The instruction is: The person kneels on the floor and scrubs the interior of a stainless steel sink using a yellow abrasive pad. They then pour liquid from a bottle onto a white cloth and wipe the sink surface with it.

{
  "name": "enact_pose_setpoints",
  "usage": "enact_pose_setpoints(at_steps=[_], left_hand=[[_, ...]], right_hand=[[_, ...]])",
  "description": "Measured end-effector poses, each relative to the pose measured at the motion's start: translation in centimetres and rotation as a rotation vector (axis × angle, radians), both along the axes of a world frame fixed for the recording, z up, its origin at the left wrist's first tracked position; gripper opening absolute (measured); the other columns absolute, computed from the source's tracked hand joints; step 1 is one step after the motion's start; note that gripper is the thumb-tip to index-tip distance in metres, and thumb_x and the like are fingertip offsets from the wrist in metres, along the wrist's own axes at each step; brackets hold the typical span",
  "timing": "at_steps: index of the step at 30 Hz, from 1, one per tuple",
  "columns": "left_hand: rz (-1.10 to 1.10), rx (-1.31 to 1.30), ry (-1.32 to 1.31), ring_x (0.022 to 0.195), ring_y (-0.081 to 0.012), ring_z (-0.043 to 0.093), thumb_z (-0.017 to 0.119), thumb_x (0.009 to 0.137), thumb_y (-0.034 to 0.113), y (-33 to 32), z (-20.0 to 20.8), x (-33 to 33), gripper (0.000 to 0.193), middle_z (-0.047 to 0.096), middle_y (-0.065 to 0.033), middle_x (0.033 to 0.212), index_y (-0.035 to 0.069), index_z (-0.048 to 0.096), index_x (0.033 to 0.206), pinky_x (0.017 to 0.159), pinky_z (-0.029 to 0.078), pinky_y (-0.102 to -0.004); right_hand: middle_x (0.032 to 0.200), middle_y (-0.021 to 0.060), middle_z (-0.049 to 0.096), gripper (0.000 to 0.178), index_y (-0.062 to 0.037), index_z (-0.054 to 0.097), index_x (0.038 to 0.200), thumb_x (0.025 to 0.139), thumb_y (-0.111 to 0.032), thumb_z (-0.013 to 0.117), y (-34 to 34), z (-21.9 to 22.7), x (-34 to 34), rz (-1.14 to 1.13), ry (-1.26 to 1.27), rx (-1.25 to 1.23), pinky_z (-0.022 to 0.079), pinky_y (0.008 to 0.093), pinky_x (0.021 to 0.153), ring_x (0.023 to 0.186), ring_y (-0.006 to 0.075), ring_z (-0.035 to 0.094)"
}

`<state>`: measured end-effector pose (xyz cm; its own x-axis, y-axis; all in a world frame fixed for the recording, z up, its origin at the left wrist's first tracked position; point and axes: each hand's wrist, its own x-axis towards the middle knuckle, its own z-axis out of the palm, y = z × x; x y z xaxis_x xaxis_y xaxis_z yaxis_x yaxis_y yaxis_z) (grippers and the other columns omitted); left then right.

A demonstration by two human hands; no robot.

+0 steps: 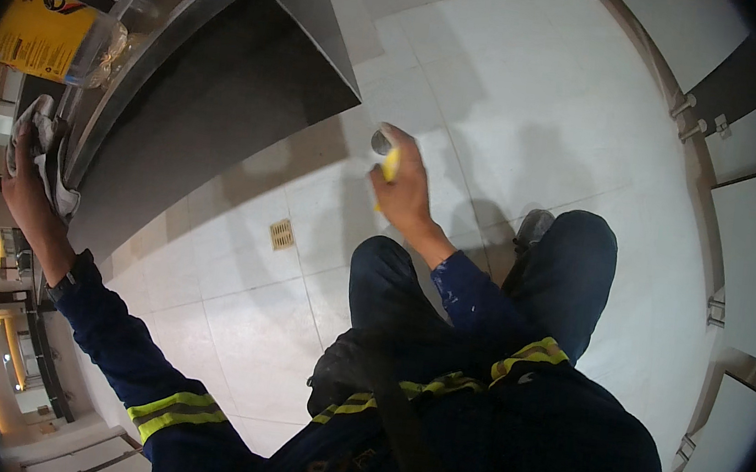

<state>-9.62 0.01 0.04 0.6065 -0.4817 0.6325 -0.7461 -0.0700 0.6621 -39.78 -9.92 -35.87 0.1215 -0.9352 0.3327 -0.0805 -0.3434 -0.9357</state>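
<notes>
My left hand [33,186] is closed on a crumpled grey cloth [60,179], which lies against the edge of the dark counter [227,91]. Some of the cloth hangs past my fingers. In front of my knees, my right hand [408,193] is wrapped round a small yellow object [391,165]. A round grey end shows beside its fingers, but the hand hides most of the object, so its kind is unclear. This hand is held above the pale floor, apart from the counter.
On the counter, a yellow printed package [40,33] sits next to clear plastic [107,55]. A square drain grate [281,235] is set in the tiled floor [520,113]. White cabinet panels [748,261] with metal fittings line the right side. My bent knees [577,266] are close below.
</notes>
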Motion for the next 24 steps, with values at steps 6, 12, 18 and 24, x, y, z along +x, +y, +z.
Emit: enact_pose_setpoints(at_steps=[6, 12, 18, 24], left_hand=[[0.109, 0.049, -0.109, 0.118, -0.0179, 0.058, 0.046, 0.102, 0.019, -0.2, -0.6, 0.0, 0.037, 0.063, -0.0115, 0.13, 0.006, 0.058, 0.136, 0.101, 0.044, -0.0298], [0.193, 0.309, -0.794, 0.124, -0.0242, 0.057, 0.046, 0.097, 0.003, 1.9, -0.4, 8.1, 0.049, 0.057, -0.013, 0.138, 0.021, 0.051, 0.142, 0.106, 0.043, -0.0343], [0.323, 0.404, -0.99, 0.119, -0.0244, 0.061, 0.05, 0.097, 0.004, 2.3, -0.4, 7.1, 0.05, 0.057, -0.013, 0.138, 0.024, 0.051, 0.142, 0.103, 0.047, -0.0341], [0.201, 0.139, -0.505, 0.111, -0.0204, 0.064, 0.061, 0.094, 0.044, 1.4, -0.7, 4.1, 0.049, 0.066, -0.0151, 0.12, 0.009, 0.065, 0.128, 0.096, 0.045, -0.0286]], right_hand=[[0.094, 0.0115, 0.067, 0.028, -0.0021, 0.058, 0.114, 0.087, -0.007, 0.061, -4.2, 7.0, -5.2, -0.016, -0.234, 0.065, 0.051, 0.0322, 0.079, 0.085, 0.0218, 0.065], [0.095, 0.01, 0.068, 0.033, -0.0028, 0.06, 0.107, 0.084, -0.022, 0.073, -6.3, 12.7, -7.4, 0.301, -0.036, 0.007, 0.052, 0.0285, 0.072, 0.082, 0.0157, 0.064], [0.097, 0.0139, 0.069, 0.041, -0.0033, 0.061, 0.107, 0.08, -0.029, 0.079, -6.9, 14.0, -5.0, 0.407, 0.016, -0.024, 0.055, 0.0311, 0.076, 0.086, 0.0201, 0.067], [0.093, 0.014, 0.07, 0.046, -0.0018, 0.062, 0.107, 0.079, -0.033, 0.08, -7.4, 15.0, -4.6, 0.374, 0.09, -0.169, 0.054, 0.0309, 0.078, 0.084, 0.0212, 0.068]])
